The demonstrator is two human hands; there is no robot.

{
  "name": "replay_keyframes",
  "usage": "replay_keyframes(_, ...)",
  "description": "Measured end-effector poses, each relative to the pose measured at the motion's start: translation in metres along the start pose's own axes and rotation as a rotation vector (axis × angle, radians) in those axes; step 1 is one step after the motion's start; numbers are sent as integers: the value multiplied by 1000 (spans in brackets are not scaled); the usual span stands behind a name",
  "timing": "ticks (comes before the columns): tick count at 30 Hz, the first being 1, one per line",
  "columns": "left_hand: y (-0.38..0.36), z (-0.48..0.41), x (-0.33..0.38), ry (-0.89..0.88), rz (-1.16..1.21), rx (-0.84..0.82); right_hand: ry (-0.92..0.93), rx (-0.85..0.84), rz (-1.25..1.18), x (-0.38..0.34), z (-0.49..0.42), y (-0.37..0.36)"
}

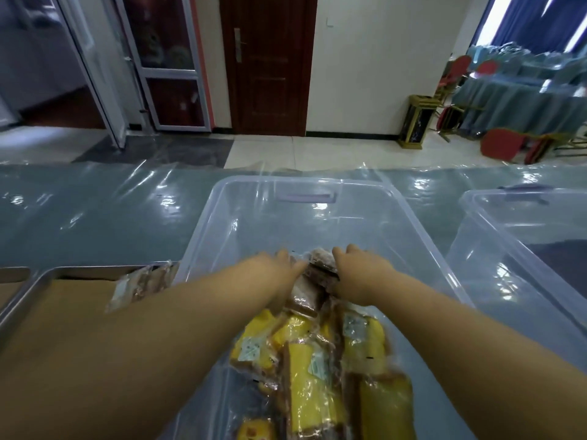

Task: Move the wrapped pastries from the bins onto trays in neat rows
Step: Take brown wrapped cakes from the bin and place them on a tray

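Just wrapped pastries (311, 376) (labels (249, 350) illegible)

Wrapped yellow and brown pastries (317, 360) lie heaped in the clear bin (203, 223)

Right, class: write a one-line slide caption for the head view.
Left hand and right hand on brown pastries in a clear bin, yellow pastries nearer, tray to the left.

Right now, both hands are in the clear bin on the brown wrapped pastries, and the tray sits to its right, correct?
No. The head view shows the metal tray left of the clear bin, not right. The left hand and right hand are on the brown wrapped pastries inside.
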State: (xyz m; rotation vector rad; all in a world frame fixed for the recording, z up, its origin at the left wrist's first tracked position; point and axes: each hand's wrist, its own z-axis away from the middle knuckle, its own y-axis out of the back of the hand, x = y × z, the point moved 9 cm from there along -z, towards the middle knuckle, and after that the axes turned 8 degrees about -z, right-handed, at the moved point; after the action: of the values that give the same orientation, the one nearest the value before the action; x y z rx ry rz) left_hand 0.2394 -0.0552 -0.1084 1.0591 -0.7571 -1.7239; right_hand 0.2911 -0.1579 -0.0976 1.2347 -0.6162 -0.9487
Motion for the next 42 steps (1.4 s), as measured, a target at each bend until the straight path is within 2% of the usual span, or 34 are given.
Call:
replay_keyframes(6, -33, -19, 6, 18, 71, -52, -61, -27, -47, 0, -6, -22)
replay_keyframes(12, -28, -24, 2, -5, 145, -47, -71, -45, -71, 4, -5, -23)
replay_keyframes(17, -10, -21, -1, -15, 133, 91, -84, 14, -89, 10, -7, -3)
replay_keyframes(22, 18, -8, -38, 153, 388, 208, -156, 165, -209, 30, 4, 41)
replay_keyframes(25, 39, 14, -63, 225, 533, 353, -146, 303, -260, 31, 18, 72)
replay_keyframes(34, 80, 151, -117, 187, 1029, 934, 1, 797, -575, 1, 101, 153)
replay_keyframes(38, 68, 212, -146, 158, 1208, 1099, 113, 886, -720, -42, 142, 167)
replay_keyframes(42, 38, 263, -173, 177, 1260, 1193, 228, 895, -811, -109, 172, 170)
